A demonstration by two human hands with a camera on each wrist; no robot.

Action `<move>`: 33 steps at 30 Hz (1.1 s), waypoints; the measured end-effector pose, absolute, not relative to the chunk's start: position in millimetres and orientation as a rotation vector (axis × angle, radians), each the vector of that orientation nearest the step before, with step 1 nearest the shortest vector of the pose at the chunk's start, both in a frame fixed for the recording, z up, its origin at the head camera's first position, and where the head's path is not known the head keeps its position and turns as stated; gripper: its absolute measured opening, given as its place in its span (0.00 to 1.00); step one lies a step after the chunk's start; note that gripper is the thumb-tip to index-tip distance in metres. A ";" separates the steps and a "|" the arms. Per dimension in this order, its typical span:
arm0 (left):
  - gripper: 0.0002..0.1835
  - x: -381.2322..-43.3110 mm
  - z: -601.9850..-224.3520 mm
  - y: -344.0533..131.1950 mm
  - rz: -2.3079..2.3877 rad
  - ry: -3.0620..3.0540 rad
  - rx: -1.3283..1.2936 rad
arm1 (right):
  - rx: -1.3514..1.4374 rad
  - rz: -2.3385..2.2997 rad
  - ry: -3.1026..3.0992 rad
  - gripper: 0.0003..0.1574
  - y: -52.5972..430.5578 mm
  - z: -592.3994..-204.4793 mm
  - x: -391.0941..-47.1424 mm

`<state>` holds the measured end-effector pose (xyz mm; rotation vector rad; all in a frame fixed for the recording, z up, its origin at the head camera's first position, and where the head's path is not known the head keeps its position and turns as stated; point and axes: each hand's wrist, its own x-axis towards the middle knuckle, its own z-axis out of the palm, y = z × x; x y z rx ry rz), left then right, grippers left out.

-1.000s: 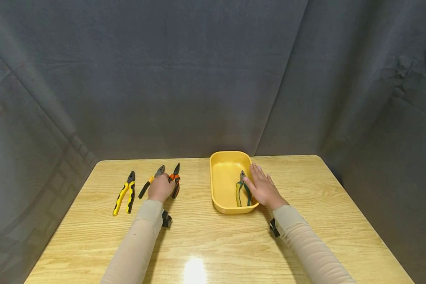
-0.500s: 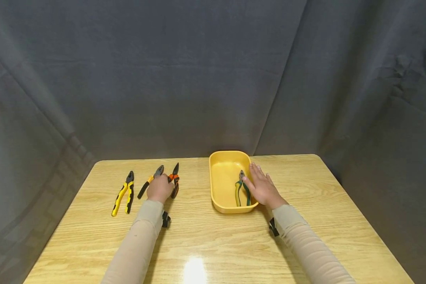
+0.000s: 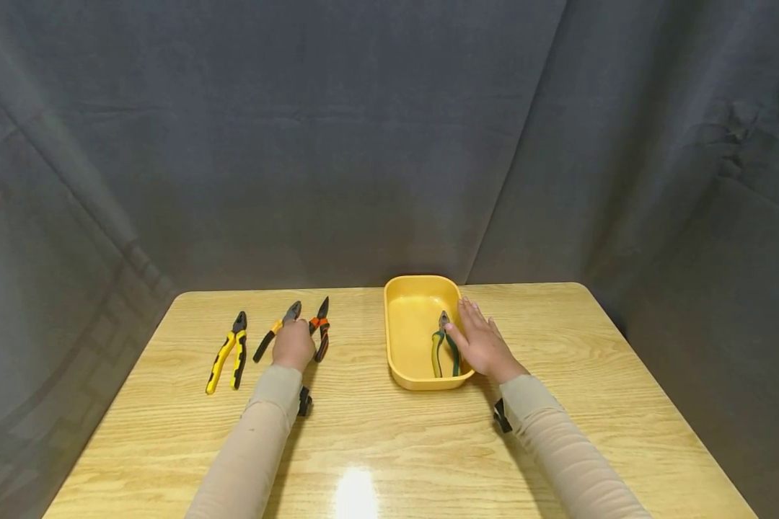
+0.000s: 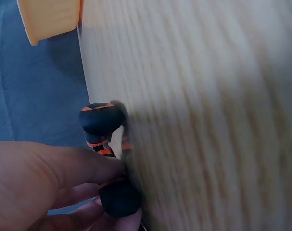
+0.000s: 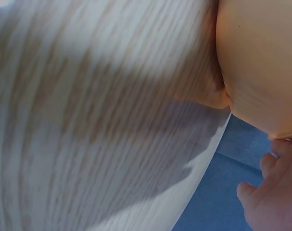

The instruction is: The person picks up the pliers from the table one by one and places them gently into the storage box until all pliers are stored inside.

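At the left of the table my left hand [image 3: 293, 346] pinches one handle of the orange-and-black long-nose pliers [image 3: 322, 324]. In the left wrist view, the thumb and fingers sit around one black handle end [image 4: 120, 198], while the other handle end [image 4: 102, 119] stands free. Just left of them lie yellow-and-black pliers [image 3: 267, 342], partly hidden by that hand. My right hand [image 3: 485, 349] rests along the right rim of the yellow bin [image 3: 402, 384], fingers straight and thumb reaching over the edge. Inside the bin lie green-and-yellow pliers [image 3: 437, 353], with their handles spread.
Another pair of yellow-and-black pliers [image 3: 236, 351] lies at the far left, handles toward me. The wooden table [image 3: 376, 447] ends at a grey cloth backdrop [image 3: 337, 180] behind the bin, with more cloth at both sides.
My left hand has turned slightly and drawn in a little at the orange-and-black pliers. The right hand, the bin and the pliers stay in place.
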<state>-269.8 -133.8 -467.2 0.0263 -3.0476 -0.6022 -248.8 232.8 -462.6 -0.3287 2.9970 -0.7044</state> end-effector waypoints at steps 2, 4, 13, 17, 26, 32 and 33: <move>0.08 -269.9 -468.0 -134.0 -0.588 -3.042 0.019 | -0.330 -0.710 2.995 0.45 232.4 -462.5 -248.6; 0.07 -270.0 -469.3 -134.7 -0.574 -3.038 0.020 | -0.333 -0.717 2.995 0.45 231.7 -462.5 -248.6; 0.06 -269.3 -476.6 -131.9 -0.491 -2.950 -0.041 | -0.333 -0.699 3.004 0.45 232.6 -461.9 -248.4; 0.06 -269.5 -479.1 -129.5 -0.491 -2.949 -0.027 | -0.331 -0.696 2.995 0.46 234.3 -461.7 -247.6; 0.07 -270.4 -478.5 -128.7 -0.531 -2.958 -0.021 | -0.329 -0.688 2.994 0.53 235.1 -461.9 -246.5; 0.07 -271.5 -477.8 -130.5 -0.563 -2.953 -0.042 | -0.323 -0.696 2.997 0.47 234.6 -462.1 -247.5; 0.07 -271.9 -477.5 -130.8 -0.570 -2.958 -0.045 | -0.321 -0.701 2.995 0.47 234.4 -462.3 -247.8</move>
